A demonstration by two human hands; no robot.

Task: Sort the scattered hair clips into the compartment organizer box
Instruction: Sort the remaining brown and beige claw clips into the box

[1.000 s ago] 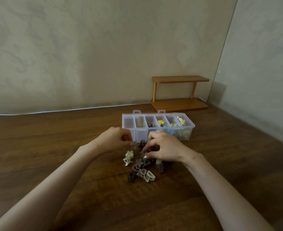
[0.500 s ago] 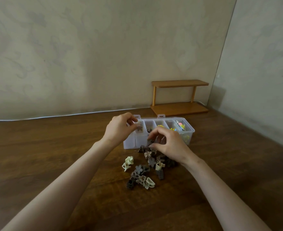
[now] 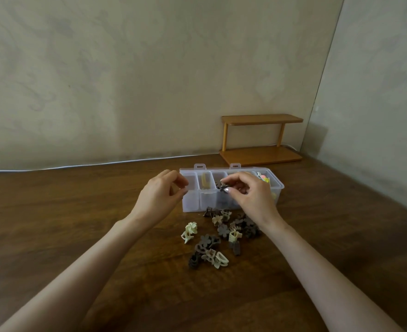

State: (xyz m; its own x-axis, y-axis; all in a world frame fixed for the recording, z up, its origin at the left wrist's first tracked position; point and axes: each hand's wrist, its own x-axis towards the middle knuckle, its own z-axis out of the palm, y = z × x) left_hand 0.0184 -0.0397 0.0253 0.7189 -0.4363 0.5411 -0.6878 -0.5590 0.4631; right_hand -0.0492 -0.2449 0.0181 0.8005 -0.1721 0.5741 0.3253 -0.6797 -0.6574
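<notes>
A clear plastic organizer box [image 3: 191, 202] with several compartments stands open on the wooden table. My right hand [image 3: 252, 200] hovers over its middle and pinches a dark brown hair clip [image 3: 223, 188] above the third compartment from the left. My left hand [image 3: 160, 197] hangs at the box's left end, fingers loosely curled with nothing visible in them. A cream clip [image 3: 206, 182] lies in the second compartment, and bright coloured clips [image 3: 264, 178] fill the right end. A pile of brown and cream clips [image 3: 221, 232] lies in front of the box, with one cream flower clip [image 3: 190, 231] apart at its left.
A small two-tier wooden shelf [image 3: 261, 137] stands against the wall behind the box at the right. A white cable [image 3: 78, 166] runs along the table's far edge. Walls close off the back and the right side.
Both hands rose from the pile to the box. My right hand carried a dark clip up over the middle compartments, and my left hand shifted from the second compartment toward the box's left end.
</notes>
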